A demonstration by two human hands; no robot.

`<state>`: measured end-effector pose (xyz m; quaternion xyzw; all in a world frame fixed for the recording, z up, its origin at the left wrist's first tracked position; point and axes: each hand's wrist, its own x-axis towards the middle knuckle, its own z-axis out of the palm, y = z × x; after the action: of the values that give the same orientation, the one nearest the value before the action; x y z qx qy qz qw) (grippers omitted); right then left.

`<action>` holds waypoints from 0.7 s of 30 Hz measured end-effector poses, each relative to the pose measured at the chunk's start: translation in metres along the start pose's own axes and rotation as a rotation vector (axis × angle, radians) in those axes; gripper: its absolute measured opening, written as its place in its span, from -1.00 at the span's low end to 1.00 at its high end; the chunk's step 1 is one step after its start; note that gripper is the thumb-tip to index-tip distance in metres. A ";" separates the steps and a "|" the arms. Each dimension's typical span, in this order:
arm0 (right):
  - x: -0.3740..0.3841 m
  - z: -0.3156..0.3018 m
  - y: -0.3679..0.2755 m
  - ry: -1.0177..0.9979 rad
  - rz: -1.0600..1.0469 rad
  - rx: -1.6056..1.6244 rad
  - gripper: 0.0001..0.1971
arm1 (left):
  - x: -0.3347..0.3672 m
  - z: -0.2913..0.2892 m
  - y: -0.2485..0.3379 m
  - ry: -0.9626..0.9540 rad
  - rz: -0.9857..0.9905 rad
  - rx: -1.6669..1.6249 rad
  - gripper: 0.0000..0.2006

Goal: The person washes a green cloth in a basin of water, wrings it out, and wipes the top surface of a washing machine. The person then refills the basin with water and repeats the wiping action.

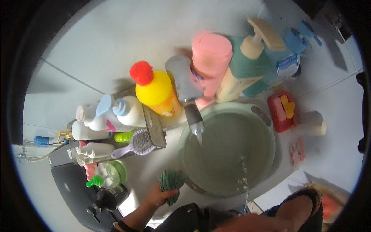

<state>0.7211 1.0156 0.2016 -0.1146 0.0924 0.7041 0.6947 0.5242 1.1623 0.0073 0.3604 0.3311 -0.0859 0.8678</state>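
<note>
My left hand (156,195) is closed around a bunched green cloth (170,185), held just left of a pale green basin (183,164) with water in it. The blurred right arm bends in from the lower right, and my right hand (232,224) is smeared at the bottom edge, its fingers unreadable. A trail of water drops (244,185) shows between the basin and that arm. Over the basin's far left rim reaches a tap (196,123), with a short stream of water below its mouth.
Behind the basin stand a yellow bottle with a red cap (156,91), a pink bottle (210,54) and a green pump bottle (249,63). A rack (154,127) at left holds white bottles and a hairbrush (141,142). A red soap dish (282,112) sits right.
</note>
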 end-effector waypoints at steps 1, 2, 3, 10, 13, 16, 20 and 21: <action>0.002 -0.002 -0.001 0.003 -0.003 -0.016 -0.50 | 0.000 0.002 0.002 0.032 -0.025 0.019 -0.25; 0.004 -0.006 -0.002 0.025 -0.011 -0.029 -0.49 | -0.002 0.004 0.002 0.045 -0.028 0.012 -0.25; 0.005 -0.011 -0.002 0.049 -0.025 -0.059 -0.49 | -0.002 0.004 0.002 0.017 0.004 -0.006 -0.25; 0.051 -0.108 -0.006 0.525 -0.378 -0.184 -0.49 | -0.006 -0.004 -0.007 0.016 -0.043 -0.063 -0.27; 0.087 -0.160 -0.012 0.698 -0.515 0.031 -0.57 | -0.005 -0.007 -0.007 -0.016 -0.007 -0.019 -0.26; 0.115 -0.188 -0.017 0.692 -0.579 0.144 -0.62 | -0.006 -0.004 -0.004 -0.014 -0.071 0.036 -0.22; 0.122 -0.207 -0.018 0.627 -0.512 0.048 -0.65 | -0.008 0.001 -0.001 -0.027 0.012 0.052 -0.25; 0.121 -0.209 -0.017 0.626 -0.515 0.065 -0.65 | -0.008 0.002 -0.001 -0.062 0.060 0.042 -0.27</action>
<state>0.7441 1.0713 -0.0333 -0.3206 0.2898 0.4350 0.7900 0.5190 1.1596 0.0129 0.3854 0.2910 -0.0778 0.8722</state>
